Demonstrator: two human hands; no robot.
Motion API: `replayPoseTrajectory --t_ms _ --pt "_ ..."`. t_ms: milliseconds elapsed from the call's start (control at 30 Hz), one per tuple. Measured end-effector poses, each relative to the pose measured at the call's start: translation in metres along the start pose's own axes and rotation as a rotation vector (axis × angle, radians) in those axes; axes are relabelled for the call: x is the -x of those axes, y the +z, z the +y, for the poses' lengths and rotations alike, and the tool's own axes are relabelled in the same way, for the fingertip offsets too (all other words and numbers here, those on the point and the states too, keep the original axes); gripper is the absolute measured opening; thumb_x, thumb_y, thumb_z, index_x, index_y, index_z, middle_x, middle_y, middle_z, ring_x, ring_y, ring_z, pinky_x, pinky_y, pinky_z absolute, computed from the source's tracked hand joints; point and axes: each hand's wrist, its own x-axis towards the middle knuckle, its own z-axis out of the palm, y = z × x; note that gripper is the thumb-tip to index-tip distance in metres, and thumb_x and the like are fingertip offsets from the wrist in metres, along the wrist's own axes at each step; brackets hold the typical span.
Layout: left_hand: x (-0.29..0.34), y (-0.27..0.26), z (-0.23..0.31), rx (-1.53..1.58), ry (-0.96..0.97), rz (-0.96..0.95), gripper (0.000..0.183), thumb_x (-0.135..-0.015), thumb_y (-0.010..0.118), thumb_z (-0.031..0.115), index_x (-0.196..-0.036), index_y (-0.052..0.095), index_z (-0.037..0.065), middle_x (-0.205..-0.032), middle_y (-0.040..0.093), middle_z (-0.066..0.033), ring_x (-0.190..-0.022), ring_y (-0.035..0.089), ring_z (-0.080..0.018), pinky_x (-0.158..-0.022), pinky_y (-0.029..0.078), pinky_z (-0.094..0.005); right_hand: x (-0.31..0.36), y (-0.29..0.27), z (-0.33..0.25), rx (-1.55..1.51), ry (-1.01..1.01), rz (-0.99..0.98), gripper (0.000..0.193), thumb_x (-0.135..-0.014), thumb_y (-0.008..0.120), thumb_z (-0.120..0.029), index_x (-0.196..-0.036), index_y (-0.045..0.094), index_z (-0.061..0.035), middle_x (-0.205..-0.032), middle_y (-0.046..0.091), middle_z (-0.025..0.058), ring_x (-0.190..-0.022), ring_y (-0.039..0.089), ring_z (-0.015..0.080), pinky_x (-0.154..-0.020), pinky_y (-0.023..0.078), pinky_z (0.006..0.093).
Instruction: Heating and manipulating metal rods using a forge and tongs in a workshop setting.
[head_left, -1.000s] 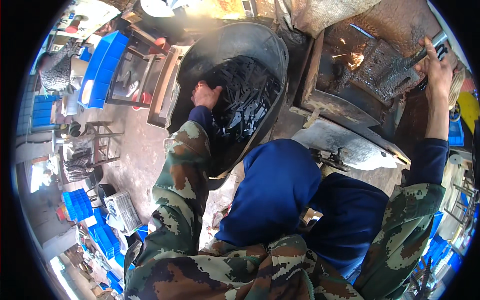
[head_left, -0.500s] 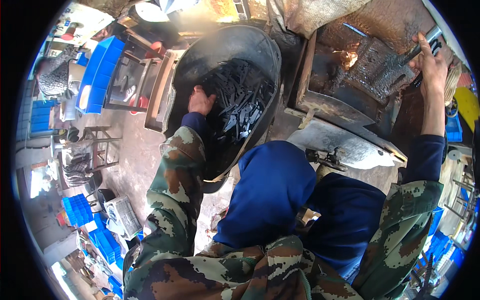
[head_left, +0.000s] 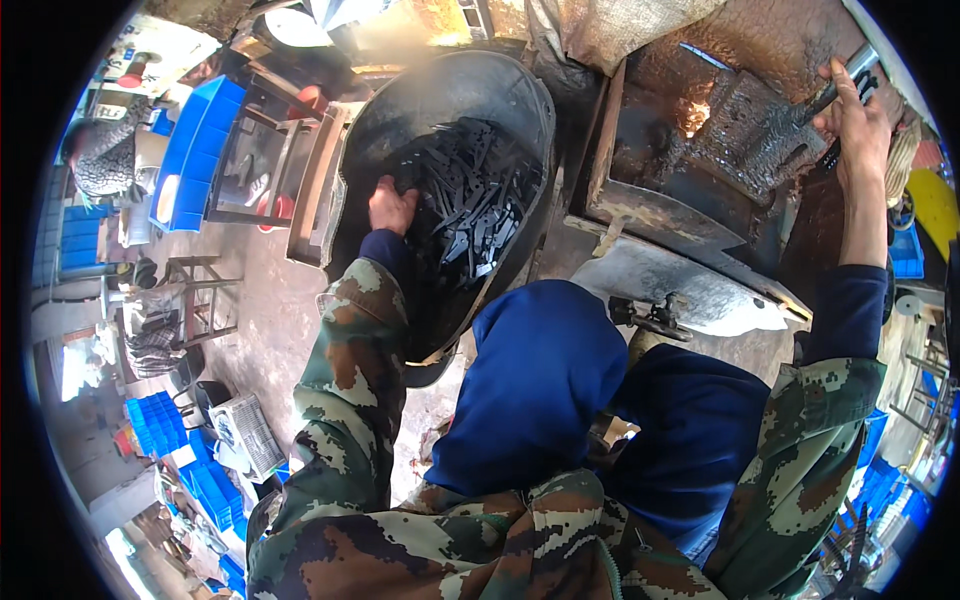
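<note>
My left hand [head_left: 392, 206] is inside a large dark oval tub [head_left: 340, 170], at the left edge of a heap of flat dark metal pieces [head_left: 478, 190]. Its fingers are curled at the pieces, and their tips and anything they hold are hidden. At the far right, my right hand [head_left: 858, 122] is closed round a dark rod-like handle [head_left: 824, 102]. This handle is at the right end of a wet, brown-coated metal block [head_left: 752, 135] in an open machine basin [head_left: 610, 150]. Beside the fingers is a shiny metal tube [head_left: 862, 60].
A pale metal sheet [head_left: 680, 285] slants below the basin, above a valve-like fitting [head_left: 655, 318]. Blue trays [head_left: 198, 150] rest on a frame at the left, and a person [head_left: 105, 160] is behind them. A stained cloth [head_left: 625, 30] hangs over the basin's back left.
My left hand has shifted slightly left and down in the tub, and dark pieces show by its fingertips. My right hand stays on the handle; the whole view has shifted slightly.
</note>
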Motion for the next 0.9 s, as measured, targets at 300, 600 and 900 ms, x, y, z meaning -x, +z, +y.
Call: replayPoseTrajectory --t_ms 300,600,900 --pt "0.010 -0.018 0.000 0.040 0.147 0.090 0.056 -0.077 0.073 0.025 -0.118 0.054 -0.007 -0.098 0.066 -0.0261 -0.095 0.066 -0.0404 -0.084 0.052 -0.0441 0.001 0.002 0.001 -0.041 0.021 0.017 0.040 -0.090 0.068 -0.037 -0.110 0.065 -0.0019 -0.058 0.051 -0.0007 -0.052 0.055 0.0096 -0.060 0.048 0.0258" --pt "0.014 -0.043 0.011 0.033 0.750 0.308 0.062 -0.080 0.072 0.013 -0.130 0.042 -0.008 -0.115 0.058 -0.0301 -0.106 0.058 -0.0447 -0.092 0.047 -0.0447 0.001 0.003 0.002 0.006 0.018 0.023 0.041 -0.091 0.066 -0.039 -0.110 0.065 -0.0024 -0.055 0.049 -0.0004 -0.052 0.054 0.0096 -0.061 0.048 0.0265" --pt "0.012 -0.122 0.117 -0.021 0.659 -0.105 0.042 -0.080 0.068 0.017 -0.113 0.051 -0.003 -0.109 0.060 -0.0278 -0.103 0.057 -0.0443 -0.085 0.047 -0.0465 -0.002 0.000 0.009 0.005 0.013 0.016 0.043 -0.090 0.066 -0.041 -0.109 0.065 -0.0021 -0.057 0.052 0.0008 -0.053 0.056 0.0095 -0.064 0.049 0.0267"
